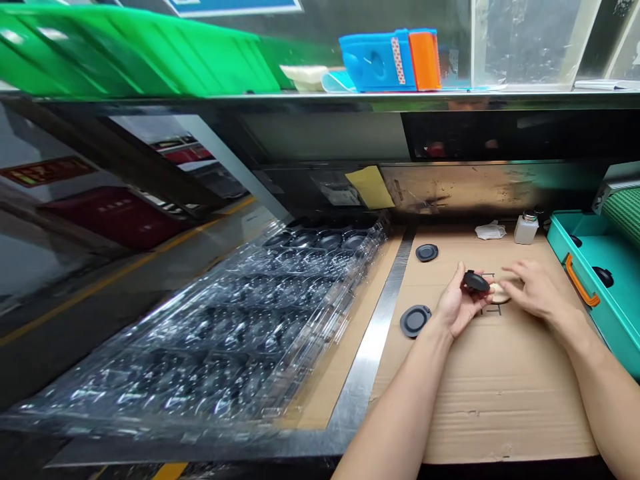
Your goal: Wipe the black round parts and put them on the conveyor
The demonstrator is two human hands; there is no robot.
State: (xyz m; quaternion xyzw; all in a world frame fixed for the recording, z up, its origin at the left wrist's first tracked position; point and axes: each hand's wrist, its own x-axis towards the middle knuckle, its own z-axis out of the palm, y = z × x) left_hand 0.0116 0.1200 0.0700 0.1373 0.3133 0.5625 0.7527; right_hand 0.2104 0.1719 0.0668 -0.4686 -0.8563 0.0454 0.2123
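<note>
Left hand [463,303] cupping a black oval piece [475,281], underside lost in the palm, above the cardboard sheet [500,393]; right hand [535,290] hovering alongside, fingers [515,270] partly hiding a pale round piece [500,293], any grip there impossible to make out!

place: assembly workshop | cardboard bench liner [490,400], stacked plastic trays [200,333]

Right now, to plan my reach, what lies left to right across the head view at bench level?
Stacked clear plastic trays, steel strip, dark round rimmed disc, left hand, right hand, teal case.
</note>
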